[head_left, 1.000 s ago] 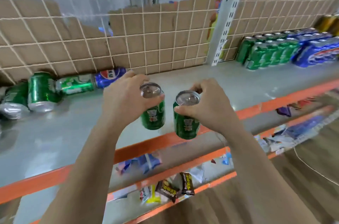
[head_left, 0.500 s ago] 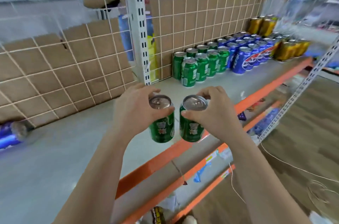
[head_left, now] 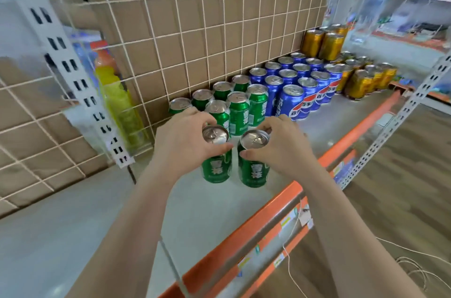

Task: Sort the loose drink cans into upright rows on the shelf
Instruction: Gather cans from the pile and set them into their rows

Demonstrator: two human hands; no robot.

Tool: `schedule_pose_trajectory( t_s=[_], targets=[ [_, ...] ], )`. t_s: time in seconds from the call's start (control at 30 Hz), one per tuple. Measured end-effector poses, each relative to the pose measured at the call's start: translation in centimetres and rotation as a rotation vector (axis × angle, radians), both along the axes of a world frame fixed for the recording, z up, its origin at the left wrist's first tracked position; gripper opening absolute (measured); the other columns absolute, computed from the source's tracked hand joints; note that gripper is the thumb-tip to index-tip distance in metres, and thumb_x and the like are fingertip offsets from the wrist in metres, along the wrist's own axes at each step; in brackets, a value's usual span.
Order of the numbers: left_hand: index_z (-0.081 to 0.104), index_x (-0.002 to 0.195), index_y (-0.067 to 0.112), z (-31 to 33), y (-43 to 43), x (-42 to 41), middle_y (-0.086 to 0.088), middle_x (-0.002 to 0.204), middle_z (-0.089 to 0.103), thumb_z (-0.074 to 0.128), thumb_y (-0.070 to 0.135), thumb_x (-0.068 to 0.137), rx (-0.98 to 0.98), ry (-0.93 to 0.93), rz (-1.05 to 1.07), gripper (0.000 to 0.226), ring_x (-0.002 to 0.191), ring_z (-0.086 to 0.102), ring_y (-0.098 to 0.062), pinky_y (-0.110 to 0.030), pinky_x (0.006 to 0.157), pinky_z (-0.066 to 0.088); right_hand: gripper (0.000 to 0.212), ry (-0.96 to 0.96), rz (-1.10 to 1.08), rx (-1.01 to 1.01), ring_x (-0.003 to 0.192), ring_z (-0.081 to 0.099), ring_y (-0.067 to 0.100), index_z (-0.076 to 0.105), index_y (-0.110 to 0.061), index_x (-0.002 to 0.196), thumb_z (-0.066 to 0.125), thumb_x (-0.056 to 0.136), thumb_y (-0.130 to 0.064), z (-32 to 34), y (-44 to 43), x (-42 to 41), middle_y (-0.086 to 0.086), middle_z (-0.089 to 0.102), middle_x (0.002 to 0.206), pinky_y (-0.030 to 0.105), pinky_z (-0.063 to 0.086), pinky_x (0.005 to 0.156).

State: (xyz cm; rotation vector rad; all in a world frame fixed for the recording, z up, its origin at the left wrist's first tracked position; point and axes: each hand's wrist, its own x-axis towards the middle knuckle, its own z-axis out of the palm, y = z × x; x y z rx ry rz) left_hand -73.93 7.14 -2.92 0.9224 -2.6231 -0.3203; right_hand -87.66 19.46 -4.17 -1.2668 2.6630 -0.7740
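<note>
My left hand (head_left: pixel 185 141) grips the top rim of an upright green can (head_left: pixel 216 168). Beside it, my right hand (head_left: pixel 280 144) grips the rim of a second upright green can (head_left: pixel 253 172). Both cans are low over the grey shelf (head_left: pixel 214 202), just in front of the upright green row (head_left: pixel 238 112); whether they touch the shelf I cannot tell. To the right of the green cans stand rows of blue cans (head_left: pixel 292 92), then gold cans (head_left: pixel 361 78).
A wire grid backed with cardboard (head_left: pixel 195 36) closes the back of the shelf. A white slotted upright (head_left: pixel 80 82) stands at the left with bottles (head_left: pixel 117 102) behind it. The orange shelf edge (head_left: pixel 268 214) runs along the front; wooden floor lies below right.
Both hands carried the two green cans rightward along the shelf, from near the loose lying cans to just in front of the upright green row. The cans are lower now.
</note>
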Motion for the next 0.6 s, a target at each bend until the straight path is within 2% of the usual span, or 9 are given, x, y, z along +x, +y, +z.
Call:
schedule_pose_trajectory(
  t_s=[0.13, 0.23, 0.4, 0.47, 0.6],
  targets=[
    [0.060, 0.114, 0.033, -0.4, 0.0, -4.8, 0.011, 0.104, 0.054, 0.062, 0.070, 0.065, -0.010, -0.029, 0.037, 0.061, 0.101, 0.052, -0.012, -0.026, 0.071, 0.036, 0.068, -0.008, 0.054, 0.074, 0.114, 0.041, 0.023, 0.054, -0.023, 0.114, 0.075, 0.060, -0.059, 0.0, -1.0, -5.4, -0.001, 0.049, 0.113, 0.045, 0.038, 0.096],
    [0.059, 0.115, 0.034, -1.2, 0.1, -8.3, 0.013, 0.108, 0.054, 0.064, 0.068, 0.066, -0.003, -0.022, 0.135, 0.061, 0.104, 0.052, -0.011, -0.026, 0.071, 0.035, 0.067, 0.032, 0.163, 0.101, 0.115, 0.038, 0.024, 0.055, -0.023, 0.113, 0.076, 0.059, -0.058, 0.1, -2.2, -9.7, -0.001, 0.050, 0.112, 0.045, 0.037, 0.097],
    [0.054, 0.122, 0.033, -2.1, 0.7, -12.8, 0.009, 0.118, 0.057, 0.065, 0.065, 0.067, 0.069, -0.060, 0.313, 0.065, 0.112, 0.051, -0.016, -0.032, 0.082, 0.042, 0.060, 0.131, 0.375, 0.175, 0.112, 0.042, 0.029, 0.060, -0.026, 0.106, 0.076, 0.056, -0.056, 0.4, -4.8, -15.3, -0.001, 0.046, 0.098, 0.039, 0.035, 0.090],
    [0.051, 0.126, 0.034, -1.8, 1.0, -14.1, 0.008, 0.120, 0.057, 0.065, 0.065, 0.069, 0.058, -0.117, 0.369, 0.066, 0.114, 0.051, -0.018, -0.033, 0.082, 0.042, 0.056, 0.174, 0.463, 0.206, 0.113, 0.039, 0.032, 0.060, -0.027, 0.107, 0.075, 0.059, -0.053, 0.6, -5.6, -16.9, 0.002, 0.046, 0.099, 0.037, 0.030, 0.082],
    [0.050, 0.127, 0.034, -1.4, 1.5, -16.3, 0.006, 0.120, 0.058, 0.065, 0.061, 0.071, 0.042, -0.173, 0.441, 0.065, 0.112, 0.053, -0.020, -0.034, 0.082, 0.045, 0.048, 0.202, 0.596, 0.192, 0.110, 0.039, 0.033, 0.058, -0.033, 0.104, 0.074, 0.062, -0.047, 0.6, -6.8, -19.3, 0.003, 0.043, 0.099, 0.040, 0.027, 0.081]
  ],
)
